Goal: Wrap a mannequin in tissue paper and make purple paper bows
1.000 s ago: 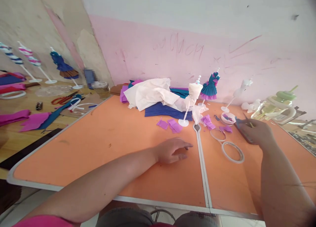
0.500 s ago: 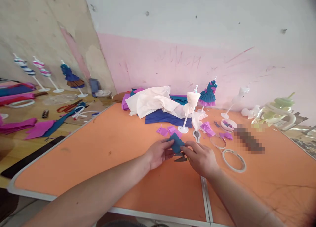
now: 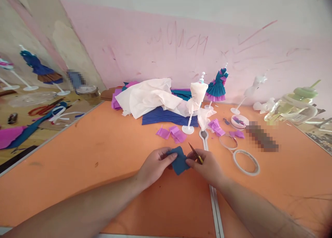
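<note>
Both my hands meet over the orange table [image 3: 103,144] near its middle seam. My left hand [image 3: 154,165] pinches the left edge of a small square of dark blue crepe paper [image 3: 179,162]. My right hand [image 3: 206,167] pinches the paper's right edge and also grips small scissors [image 3: 195,153], whose closed blades point up and away. A white mannequin stand [image 3: 195,101] draped in white paper rises just beyond, with purple paper scraps [image 3: 172,133] at its foot.
White and blue crepe sheets [image 3: 150,100] are heaped at the back. A dressed teal mini mannequin [image 3: 217,87], a bare white stand [image 3: 249,94], tape rings [image 3: 246,162] and a green-lidded bottle [image 3: 293,108] lie right. A second table [image 3: 31,110] with scissors and paper is left.
My right hand came back from the far right with the scissors and joined the left hand on the blue paper square. The scissor blades now point up and the view has tilted down.
</note>
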